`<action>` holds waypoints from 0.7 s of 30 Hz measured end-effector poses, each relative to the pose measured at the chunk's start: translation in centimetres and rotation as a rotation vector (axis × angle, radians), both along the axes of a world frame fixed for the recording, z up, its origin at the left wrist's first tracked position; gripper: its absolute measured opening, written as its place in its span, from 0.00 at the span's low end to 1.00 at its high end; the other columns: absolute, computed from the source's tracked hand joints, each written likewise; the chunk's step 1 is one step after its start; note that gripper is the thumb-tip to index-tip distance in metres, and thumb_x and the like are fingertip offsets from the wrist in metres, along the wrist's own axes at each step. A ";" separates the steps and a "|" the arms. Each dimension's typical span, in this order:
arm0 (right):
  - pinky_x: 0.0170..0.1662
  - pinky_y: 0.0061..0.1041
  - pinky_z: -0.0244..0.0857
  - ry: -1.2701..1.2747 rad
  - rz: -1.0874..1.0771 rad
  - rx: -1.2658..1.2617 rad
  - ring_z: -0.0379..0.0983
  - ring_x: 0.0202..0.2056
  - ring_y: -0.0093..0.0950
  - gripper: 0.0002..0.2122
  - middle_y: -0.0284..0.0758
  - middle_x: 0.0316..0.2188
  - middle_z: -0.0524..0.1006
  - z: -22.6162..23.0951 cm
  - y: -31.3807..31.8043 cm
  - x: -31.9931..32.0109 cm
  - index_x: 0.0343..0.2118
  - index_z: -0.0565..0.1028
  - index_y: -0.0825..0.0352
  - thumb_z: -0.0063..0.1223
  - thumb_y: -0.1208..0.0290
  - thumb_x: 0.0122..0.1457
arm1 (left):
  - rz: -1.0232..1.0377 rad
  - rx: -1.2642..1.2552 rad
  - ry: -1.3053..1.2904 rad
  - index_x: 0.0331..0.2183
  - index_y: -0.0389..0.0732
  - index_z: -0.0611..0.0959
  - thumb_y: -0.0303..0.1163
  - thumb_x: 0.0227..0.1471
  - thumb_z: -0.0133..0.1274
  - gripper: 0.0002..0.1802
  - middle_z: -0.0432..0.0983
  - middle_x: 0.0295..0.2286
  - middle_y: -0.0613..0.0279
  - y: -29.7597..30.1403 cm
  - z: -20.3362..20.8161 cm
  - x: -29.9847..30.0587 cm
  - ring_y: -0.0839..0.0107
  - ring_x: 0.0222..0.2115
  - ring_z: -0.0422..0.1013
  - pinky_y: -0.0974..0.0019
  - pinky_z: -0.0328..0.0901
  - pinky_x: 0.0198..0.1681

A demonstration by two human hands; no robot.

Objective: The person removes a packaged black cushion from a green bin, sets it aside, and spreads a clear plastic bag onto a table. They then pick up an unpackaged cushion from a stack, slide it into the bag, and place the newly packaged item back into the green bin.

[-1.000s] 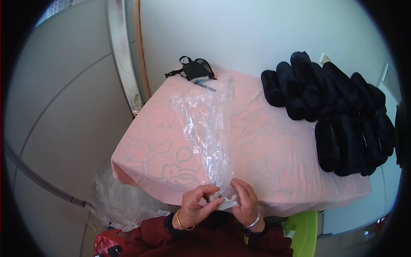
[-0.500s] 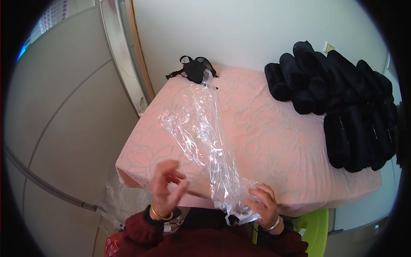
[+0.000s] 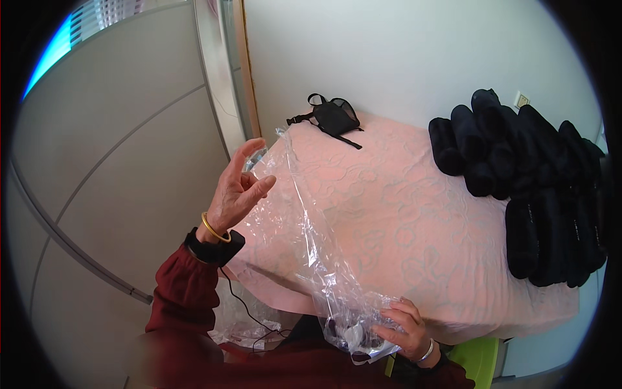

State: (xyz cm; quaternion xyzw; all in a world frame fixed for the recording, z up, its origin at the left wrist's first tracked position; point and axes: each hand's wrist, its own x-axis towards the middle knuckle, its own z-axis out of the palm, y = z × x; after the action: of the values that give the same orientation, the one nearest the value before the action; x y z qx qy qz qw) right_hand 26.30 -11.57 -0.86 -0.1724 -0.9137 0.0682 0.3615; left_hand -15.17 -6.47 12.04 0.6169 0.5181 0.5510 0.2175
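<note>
A long, crumpled clear plastic bag (image 3: 310, 240) stretches from the bed's far left part down to my lap. My right hand (image 3: 407, 329), a silver bangle at its wrist, has its fingers curled over the near end of this bag and grips it. Raised over the left edge of the bed is my left hand (image 3: 238, 185), thumb and index finger spread wide, with nothing visible in it. Part of the clear plastic shows behind its fingers. A gold bangle and a black strapped box (image 3: 217, 247) with a cable sit on that wrist.
A pink patterned bedspread (image 3: 389, 214) covers the bed. Several black bolster-shaped rolls (image 3: 525, 233) are piled at its right. A black strapped mesh pouch (image 3: 335, 118) lies far left. More clear plastic (image 3: 240, 318) lies below the bed's left edge. A green chair or stool (image 3: 476, 363) stands lower right.
My left hand has moved up and away from me, its fingers opening wider. The right hand still grips the bag's near end. The whole view has shifted, moving the bed rightward and down.
</note>
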 end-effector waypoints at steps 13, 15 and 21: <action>0.57 0.41 0.68 0.018 0.094 -0.030 0.68 0.52 0.37 0.15 0.36 0.47 0.74 1.0 -0.5 0.1 0.42 0.83 0.56 0.60 0.75 0.49 | -0.023 -0.375 -0.039 0.46 0.38 0.73 0.43 0.57 0.59 0.23 0.75 0.24 0.65 -2.0 -2.1 -1.1 0.80 0.19 0.70 0.75 0.68 0.24; 0.57 0.40 0.68 0.021 0.105 -0.028 0.68 0.52 0.37 0.15 0.36 0.47 0.74 1.2 -0.3 -0.1 0.42 0.83 0.57 0.60 0.75 0.49 | -0.043 -0.430 -0.119 0.43 0.39 0.73 0.42 0.58 0.59 0.20 0.74 0.23 0.65 -1.8 -2.3 -0.5 0.79 0.18 0.70 0.75 0.68 0.24; 0.55 0.38 0.69 -0.052 0.068 0.085 0.68 0.52 0.37 0.16 0.36 0.47 0.74 2.7 0.0 0.5 0.43 0.83 0.58 0.62 0.75 0.48 | -0.114 -0.233 -0.329 0.40 0.43 0.73 0.40 0.60 0.55 0.13 0.74 0.22 0.66 -1.1 -2.9 -1.0 0.78 0.21 0.73 0.76 0.67 0.23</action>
State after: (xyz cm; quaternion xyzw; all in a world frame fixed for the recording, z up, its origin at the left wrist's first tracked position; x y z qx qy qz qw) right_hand 26.80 -11.58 1.87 -0.1276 -0.9302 0.0371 0.3423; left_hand -16.16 -7.55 9.18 0.5176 0.4999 0.5676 0.4001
